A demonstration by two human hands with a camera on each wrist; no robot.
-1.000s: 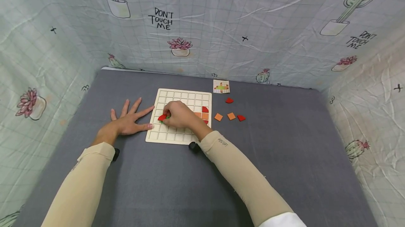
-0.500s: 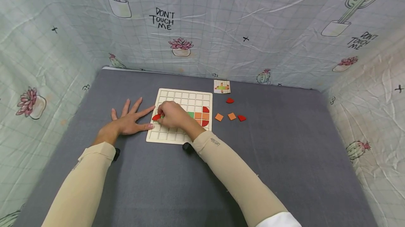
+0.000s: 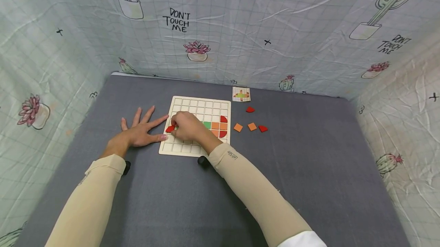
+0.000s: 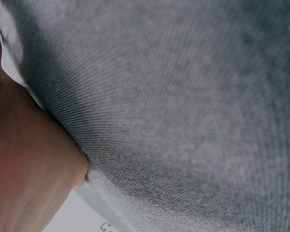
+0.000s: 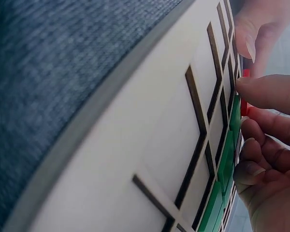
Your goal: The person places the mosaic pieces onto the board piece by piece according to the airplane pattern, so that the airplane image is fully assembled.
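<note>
My right hand [image 3: 188, 125] is over the left part of a pale gridded board [image 3: 185, 150], its thumb and fingers pinching a red rounded tile [image 3: 170, 129] at the leftmost column. In the right wrist view the fingertips press around this red tile [image 5: 244, 106], beside a row of green tiles [image 5: 225, 159]. Whether the tile is fully down in its cell cannot be seen. My left hand [image 3: 140, 130] lies spread on the grey cloth, thumb and index fingertips touching the board's left edge. The left wrist view shows only part of that hand [image 4: 34, 159] on the cloth.
At the board's right side sit orange tiles [image 3: 223, 126] and red quarter-round tiles [image 3: 223, 134]. Loose to the right lie two orange squares [image 3: 238, 127] and two red tiles [image 3: 250, 109]. A pattern card [image 3: 241, 94] lies behind them, near the hanging patterned cloth [image 3: 220, 29].
My right hand has slid left with the red tile to the board's leftmost column, uncovering a green tile and more orange ones. Lately the red tile has shifted slightly. My left hand stays put.
</note>
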